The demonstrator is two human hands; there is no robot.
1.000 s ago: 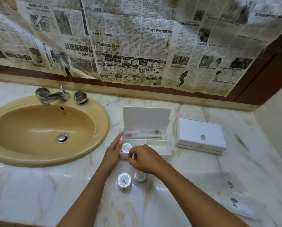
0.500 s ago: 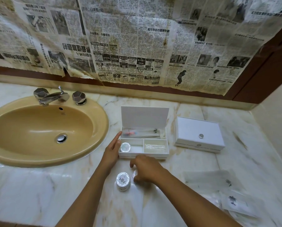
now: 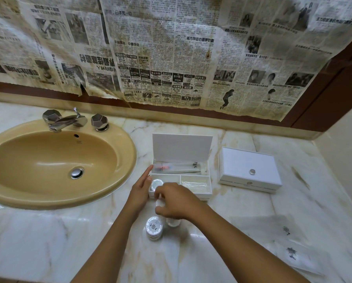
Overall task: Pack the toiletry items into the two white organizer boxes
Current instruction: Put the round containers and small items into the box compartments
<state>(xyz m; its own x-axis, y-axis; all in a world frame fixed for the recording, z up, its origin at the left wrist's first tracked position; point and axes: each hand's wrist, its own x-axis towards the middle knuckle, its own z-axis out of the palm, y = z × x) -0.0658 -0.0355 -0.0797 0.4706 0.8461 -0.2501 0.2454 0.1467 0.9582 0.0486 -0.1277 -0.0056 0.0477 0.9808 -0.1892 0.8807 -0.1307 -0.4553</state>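
Observation:
The open white organizer box (image 3: 208, 192) stands mid-counter with its lid (image 3: 182, 148) upright. A wrapped toothbrush (image 3: 177, 168) lies in its rear compartment, a round white soap (image 3: 157, 184) in the front-left one and a clear packet (image 3: 195, 183) in the front-right one. My left hand (image 3: 141, 188) rests flat against the box's left side, fingers extended. My right hand (image 3: 177, 201) hovers at the box's front edge, pinching a small round white soap (image 3: 160, 203). Below it stand a stack of round soaps (image 3: 154, 227) and another round soap (image 3: 173, 222). The second white box (image 3: 249, 170) sits shut to the right.
A tan oval sink (image 3: 117, 180) with a chrome faucet (image 3: 65, 121) fills the left of the marble counter. Flat clear sachets (image 3: 287, 231) lie at the front right. Newspaper covers the wall behind, and a side wall closes off the right.
My right hand dropped to the round soaps in front of the box, then rose toward the box's front edge with one pinched in its fingers. The left hand stayed against the box.

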